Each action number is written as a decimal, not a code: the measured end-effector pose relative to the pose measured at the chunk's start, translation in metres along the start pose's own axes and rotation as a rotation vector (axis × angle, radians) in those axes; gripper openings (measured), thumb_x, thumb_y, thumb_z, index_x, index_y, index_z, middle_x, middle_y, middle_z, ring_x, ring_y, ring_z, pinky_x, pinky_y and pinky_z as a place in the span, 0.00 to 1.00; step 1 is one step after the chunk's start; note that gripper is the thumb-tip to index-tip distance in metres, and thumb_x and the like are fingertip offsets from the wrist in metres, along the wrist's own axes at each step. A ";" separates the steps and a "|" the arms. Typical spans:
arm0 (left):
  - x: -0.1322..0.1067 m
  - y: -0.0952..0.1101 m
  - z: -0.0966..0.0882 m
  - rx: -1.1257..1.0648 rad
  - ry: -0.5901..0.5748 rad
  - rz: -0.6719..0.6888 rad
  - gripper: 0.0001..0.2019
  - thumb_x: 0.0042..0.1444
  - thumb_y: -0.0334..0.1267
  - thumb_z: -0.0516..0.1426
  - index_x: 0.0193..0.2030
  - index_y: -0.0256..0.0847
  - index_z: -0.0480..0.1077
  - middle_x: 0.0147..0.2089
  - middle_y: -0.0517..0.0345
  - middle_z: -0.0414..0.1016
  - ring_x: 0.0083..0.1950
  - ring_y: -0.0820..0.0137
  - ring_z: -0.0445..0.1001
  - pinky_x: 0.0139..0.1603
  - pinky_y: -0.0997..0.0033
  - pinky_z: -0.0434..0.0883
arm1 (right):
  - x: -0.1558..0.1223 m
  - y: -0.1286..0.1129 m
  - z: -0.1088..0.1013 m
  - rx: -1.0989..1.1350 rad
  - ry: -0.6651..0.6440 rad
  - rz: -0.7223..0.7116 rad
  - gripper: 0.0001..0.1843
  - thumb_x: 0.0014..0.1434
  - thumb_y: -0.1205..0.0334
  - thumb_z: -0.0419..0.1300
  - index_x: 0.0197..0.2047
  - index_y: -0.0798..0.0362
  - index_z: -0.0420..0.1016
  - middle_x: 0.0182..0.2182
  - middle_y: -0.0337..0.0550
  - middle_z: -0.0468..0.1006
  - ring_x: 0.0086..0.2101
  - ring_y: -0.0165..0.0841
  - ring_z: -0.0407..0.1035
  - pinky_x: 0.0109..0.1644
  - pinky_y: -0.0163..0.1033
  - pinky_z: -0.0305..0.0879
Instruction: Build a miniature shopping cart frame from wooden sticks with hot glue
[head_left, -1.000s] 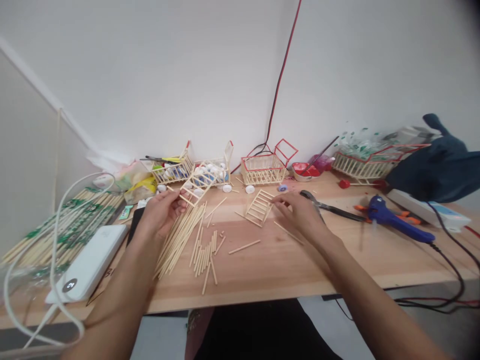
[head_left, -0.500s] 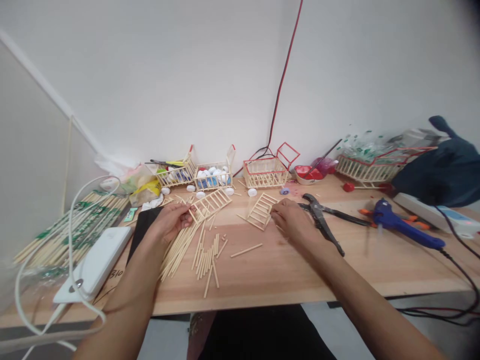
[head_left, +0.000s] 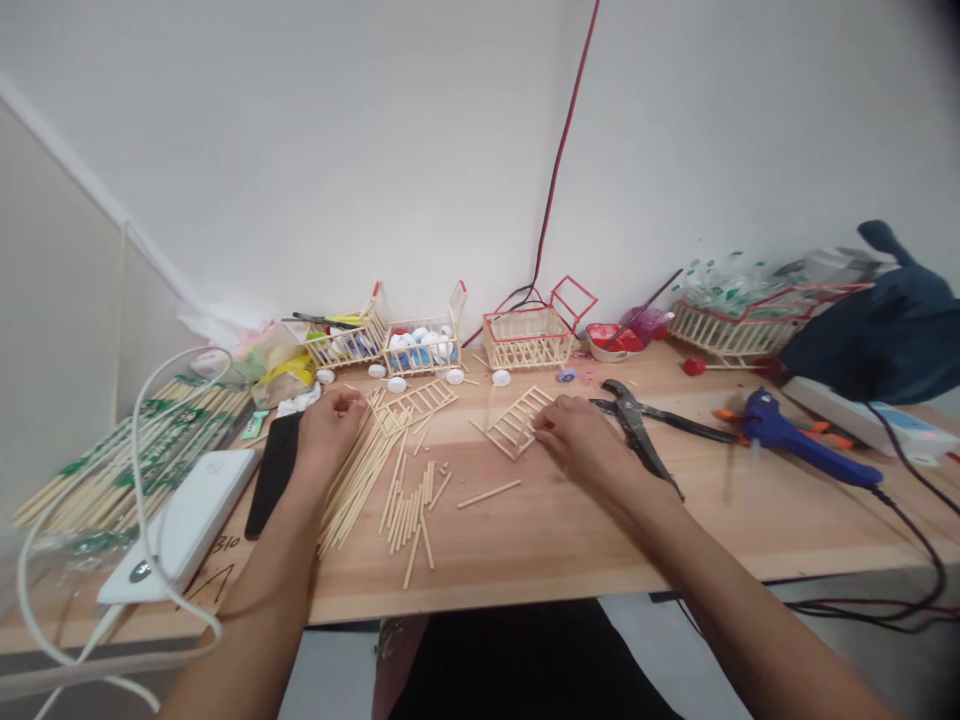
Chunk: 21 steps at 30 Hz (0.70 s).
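My left hand (head_left: pixel 330 430) is over the upper left of a pile of thin wooden sticks (head_left: pixel 356 495). Its fingers are curled together; whatever they may hold is hidden. Just right of it, a ladder-like stick frame (head_left: pixel 424 402) lies partly on the pile, apart from the fingers. My right hand (head_left: pixel 574 435) is closed at the right edge of a second, smaller stick frame (head_left: pixel 516 422), pinching it with the fingertips. Short cut sticks (head_left: pixel 407 520) lie between the hands, with one single stick (head_left: pixel 489 494) nearer the right hand.
Small stick carts (head_left: pixel 529 340) stand along the wall. Right of my right hand lie black-handled cutters (head_left: pixel 637 430) and a blue glue gun (head_left: pixel 802 440). A red paint dish (head_left: pixel 615 342) sits behind. At left are a black phone (head_left: pixel 271 475), a white power bank (head_left: pixel 180 525) and bagged sticks (head_left: pixel 142 455).
My left hand has let go of the ladder-like frame and moved left, its fingers curling. That frame now rests on the sticks. My right hand stays at the smaller frame.
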<state>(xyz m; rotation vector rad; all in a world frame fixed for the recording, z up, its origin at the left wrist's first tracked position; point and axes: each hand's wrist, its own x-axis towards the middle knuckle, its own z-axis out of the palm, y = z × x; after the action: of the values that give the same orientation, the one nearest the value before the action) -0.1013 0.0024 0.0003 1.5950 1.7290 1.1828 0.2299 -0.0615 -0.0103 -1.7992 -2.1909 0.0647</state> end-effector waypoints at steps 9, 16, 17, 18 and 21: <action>-0.020 0.017 0.019 0.259 0.019 0.288 0.12 0.54 0.38 0.54 0.40 0.38 0.76 0.39 0.54 0.80 0.37 0.65 0.75 0.41 0.69 0.66 | -0.003 -0.008 0.005 0.080 0.002 -0.041 0.06 0.59 0.66 0.57 0.31 0.53 0.75 0.33 0.45 0.75 0.36 0.37 0.66 0.42 0.39 0.56; -0.038 0.030 0.037 0.191 -0.224 0.368 0.09 0.54 0.35 0.55 0.37 0.40 0.77 0.37 0.58 0.80 0.35 0.68 0.74 0.38 0.70 0.67 | -0.007 0.004 0.006 0.115 0.056 -0.055 0.07 0.60 0.67 0.56 0.34 0.53 0.76 0.35 0.46 0.75 0.37 0.37 0.66 0.42 0.39 0.57; -0.040 0.034 0.038 0.193 -0.259 0.385 0.09 0.53 0.33 0.56 0.36 0.40 0.77 0.36 0.58 0.80 0.35 0.69 0.74 0.39 0.71 0.67 | -0.008 0.006 0.005 0.090 0.046 -0.062 0.06 0.60 0.66 0.57 0.35 0.53 0.76 0.35 0.46 0.75 0.38 0.37 0.66 0.43 0.40 0.57; -0.041 0.037 0.038 0.198 -0.297 0.403 0.08 0.53 0.32 0.56 0.35 0.40 0.77 0.36 0.57 0.80 0.35 0.69 0.74 0.39 0.71 0.67 | -0.008 0.008 0.004 0.063 0.030 -0.073 0.05 0.59 0.65 0.59 0.36 0.52 0.76 0.36 0.46 0.75 0.38 0.38 0.66 0.43 0.40 0.57; -0.046 0.046 0.040 0.193 -0.423 0.467 0.07 0.53 0.31 0.57 0.33 0.40 0.77 0.34 0.58 0.80 0.36 0.70 0.74 0.40 0.72 0.67 | -0.007 0.008 0.004 -0.013 -0.012 -0.101 0.03 0.58 0.66 0.61 0.36 0.52 0.76 0.36 0.46 0.75 0.39 0.39 0.65 0.43 0.41 0.56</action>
<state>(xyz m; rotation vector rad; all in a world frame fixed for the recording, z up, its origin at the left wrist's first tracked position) -0.0352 -0.0347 0.0107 2.2585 1.2646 0.7968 0.2375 -0.0660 -0.0170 -1.6957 -2.2914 0.0392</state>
